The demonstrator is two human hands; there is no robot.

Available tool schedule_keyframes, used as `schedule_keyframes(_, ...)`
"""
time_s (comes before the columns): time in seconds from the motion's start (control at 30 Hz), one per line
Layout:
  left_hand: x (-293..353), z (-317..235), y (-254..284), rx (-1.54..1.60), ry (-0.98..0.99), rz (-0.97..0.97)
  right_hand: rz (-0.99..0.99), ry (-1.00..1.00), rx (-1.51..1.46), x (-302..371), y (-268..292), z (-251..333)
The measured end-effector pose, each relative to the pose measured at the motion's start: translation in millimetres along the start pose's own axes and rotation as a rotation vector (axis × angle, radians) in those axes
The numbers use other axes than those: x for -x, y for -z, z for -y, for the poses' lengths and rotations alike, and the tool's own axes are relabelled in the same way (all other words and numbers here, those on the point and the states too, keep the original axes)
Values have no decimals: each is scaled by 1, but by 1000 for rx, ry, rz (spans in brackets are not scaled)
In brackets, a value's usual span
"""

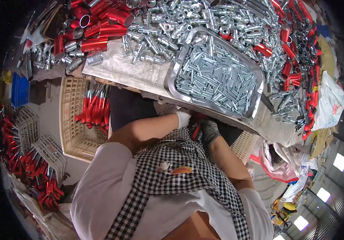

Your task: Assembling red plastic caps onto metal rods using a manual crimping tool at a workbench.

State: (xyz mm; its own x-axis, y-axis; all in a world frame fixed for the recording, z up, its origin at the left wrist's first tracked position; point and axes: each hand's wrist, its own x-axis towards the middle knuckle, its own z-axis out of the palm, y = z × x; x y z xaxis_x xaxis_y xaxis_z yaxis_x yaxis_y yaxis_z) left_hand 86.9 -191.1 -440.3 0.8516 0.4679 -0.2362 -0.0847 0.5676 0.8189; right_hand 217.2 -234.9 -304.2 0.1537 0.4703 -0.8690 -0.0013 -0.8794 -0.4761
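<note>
Both of my hands are low in front of my checked apron, partly under the table's front edge. My left hand, in a whitish glove, has its fingers mostly hidden, so its grip does not show. My right hand, in a grey glove, is curled beside a dark red piece that lies between the two hands; what it grips cannot be made out. Just beyond them on the table, a metal tray holds many small silvery pins.
Piles of silvery metal fittings and red sleeves cover the table's far side. A beige crate with red-handled tools stands at the left. Grey crates and more red-handled tools lie farther left. A white bag hangs at the right.
</note>
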Motion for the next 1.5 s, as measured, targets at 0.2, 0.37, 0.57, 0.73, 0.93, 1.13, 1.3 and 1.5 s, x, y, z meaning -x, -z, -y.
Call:
schedule_keyframes(0.2, 2, -96, -36, 554, 422, -183, -11, 205, 108, -56, 35, -67)
schedule_keyframes(0.37, 26, -141, -48, 187, 258, -265, -117, 325, 355, -59, 17, -45)
schedule_keyframes(0.57, 28, -94, 1, -562, 258, -212, -240, 568, 1144, 9, -32, 70)
schedule_keyframes(0.73, 20, -145, -6, -1184, 127, -100, -307, 580, 914, -13, -51, 78)
schedule_keyframes(0.93, 54, -161, -11, -1295, 754, -54, -83, 605, 772, -4, -109, 73)
schedule_keyframes(1.13, 48, -179, -13, -1132, 734, -98, 127, 552, 627, -12, -107, 86)
schedule_keyframes(1.3, 40, -206, -40, -1173, 679, -73, 303, 516, 512, -14, -46, 93)
schedule_keyframes(1.5, 84, -192, 18, 251, 392, 317, 617, 471, 483, 102, 11, 124)
